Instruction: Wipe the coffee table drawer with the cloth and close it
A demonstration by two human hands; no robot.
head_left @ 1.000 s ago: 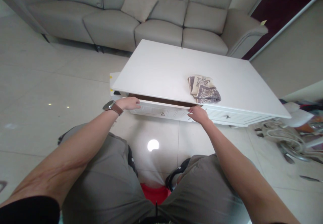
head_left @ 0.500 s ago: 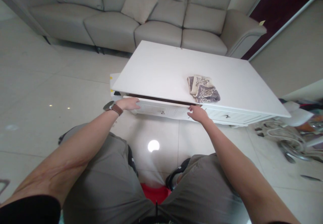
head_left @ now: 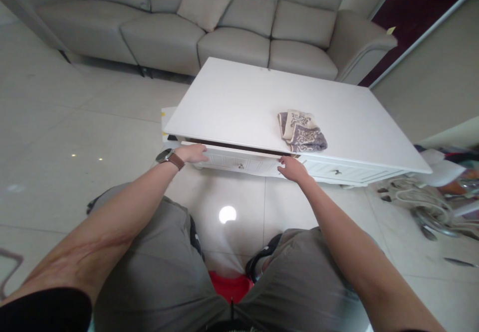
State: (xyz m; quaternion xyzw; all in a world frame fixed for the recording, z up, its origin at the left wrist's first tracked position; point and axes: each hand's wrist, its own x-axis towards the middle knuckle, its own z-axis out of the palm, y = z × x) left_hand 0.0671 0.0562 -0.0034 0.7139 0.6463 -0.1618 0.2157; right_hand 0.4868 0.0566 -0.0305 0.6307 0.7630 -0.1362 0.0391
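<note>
A white coffee table [head_left: 239, 97] stands before me with a white drawer [head_left: 239, 161] under its front edge, out by only a thin dark gap. My left hand [head_left: 192, 152], with a brown-strapped watch on the wrist, grips the drawer front's left end, fingers curled over its top. My right hand [head_left: 292, 168] rests on the drawer front's right end, fingers pressed against it. A folded grey and beige patterned cloth [head_left: 301, 131] lies on the tabletop just above my right hand.
A beige sofa [head_left: 224, 28] with a cushion [head_left: 204, 0] stands behind the table. A second drawer [head_left: 339, 171] sits shut to the right. Cables and clutter [head_left: 430, 207] lie on the tiled floor at right. My knees are below.
The drawer has slid inward; the dark gap above its front has narrowed. Both hands moved with it toward the table.
</note>
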